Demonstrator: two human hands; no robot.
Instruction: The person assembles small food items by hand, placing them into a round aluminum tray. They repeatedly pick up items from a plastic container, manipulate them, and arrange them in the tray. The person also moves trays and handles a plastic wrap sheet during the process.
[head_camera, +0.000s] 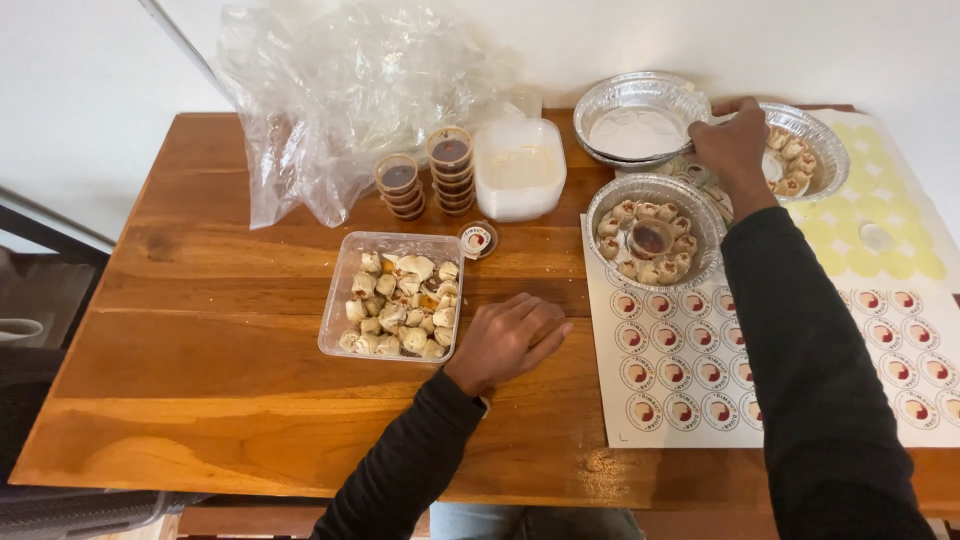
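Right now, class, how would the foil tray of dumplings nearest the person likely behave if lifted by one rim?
The foil tray looks thin, so it would probably flex. The sauce cup at its centre might tip. The ring of dumplings could slide.

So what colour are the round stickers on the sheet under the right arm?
The round stickers are white with a red centre, seen in the head view.

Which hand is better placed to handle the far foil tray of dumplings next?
Probably the right hand: it already reaches over the far foil tray. The left hand rests flat on the table beside the plastic container.
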